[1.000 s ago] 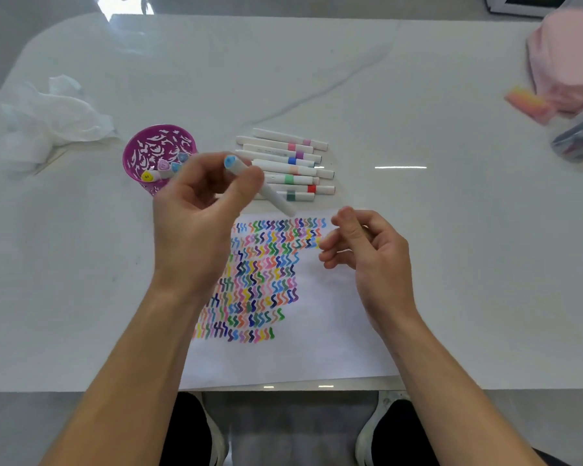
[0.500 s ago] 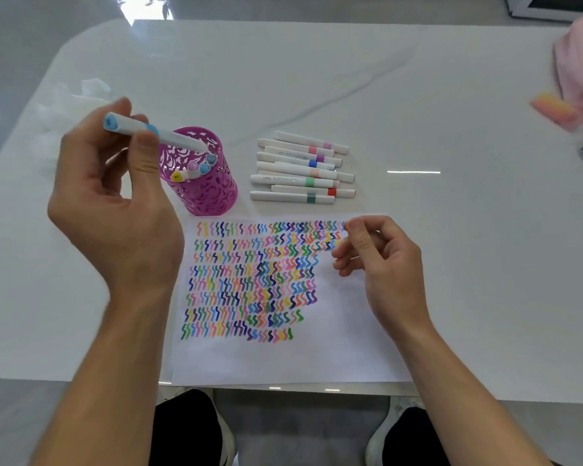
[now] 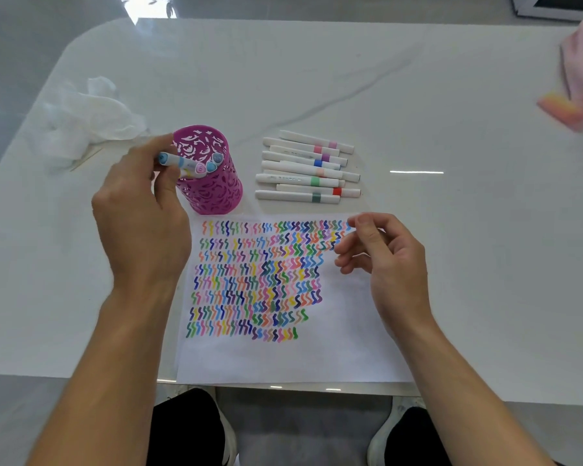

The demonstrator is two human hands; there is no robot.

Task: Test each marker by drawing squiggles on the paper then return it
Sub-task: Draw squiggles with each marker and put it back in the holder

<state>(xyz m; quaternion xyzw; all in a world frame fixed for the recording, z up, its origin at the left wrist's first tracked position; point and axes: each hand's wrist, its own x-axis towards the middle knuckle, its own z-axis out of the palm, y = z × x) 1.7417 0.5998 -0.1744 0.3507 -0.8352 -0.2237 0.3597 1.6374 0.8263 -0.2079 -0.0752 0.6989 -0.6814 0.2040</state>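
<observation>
Head view: left hand, pinching the blue marker, is carrying it from paper into cup, finishing its return; right hand is idling, loosely curled.

Left hand holds a marker at the pink cup while the right hand sits over the paper.
On the white tabletop, the paper full of coloured squiggles lies at six o'clock, its near edge at the tabletop's edge. The cup stands just off its corner at eleven o'clock with several capped markers inside. The left hand pinches a blue-capped marker lying almost flat, its far end at the cup's rim among the others. A row of white markers lies at twelve o'clock from the paper. The right hand, fingers loosely curled, is at the sheet's one o'clock corner. A crumpled tissue sits at ten o'clock.
</observation>
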